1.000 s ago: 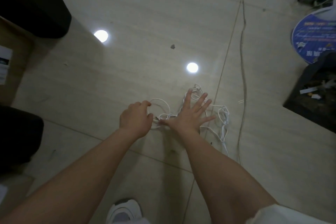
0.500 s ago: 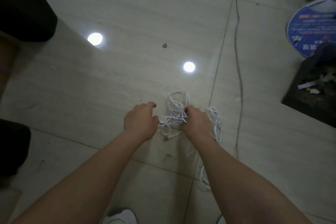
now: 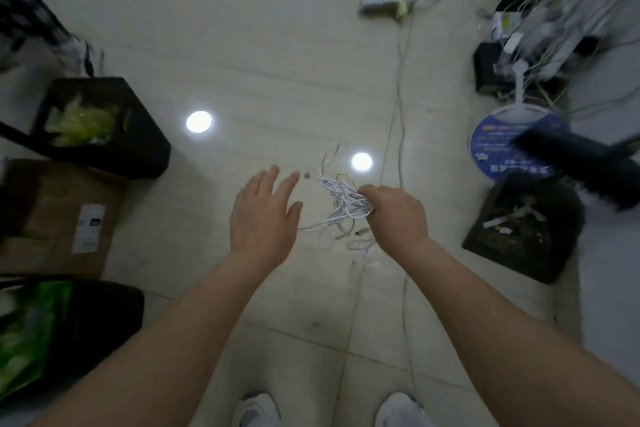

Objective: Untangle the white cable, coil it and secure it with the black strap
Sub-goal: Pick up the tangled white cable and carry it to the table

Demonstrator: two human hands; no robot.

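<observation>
Head view, centre of the frame: the right hand (image 3: pixel 393 215) has its fingers curled round a bunched tangle of cable (image 3: pixel 341 204), gripping it at the bundle's right edge. Loose loops and what looks like a plug end dangle below the fist, and one loop sticks up toward the bright spot (image 3: pixel 361 161) on the floor (image 3: pixel 277 62).

The left hand (image 3: pixel 265 215) hovers just left of the tangle, fingers straight and slightly spread, holding nothing. A single strand runs from the bundle leftward and down to the edge of that palm; whether it touches I can't tell.

So the tangle lies directly right of the left fingertips, and the left hand looks best placed to pick out a strand. No strap visible anywhere. Untangling seems barely begun.
</observation>
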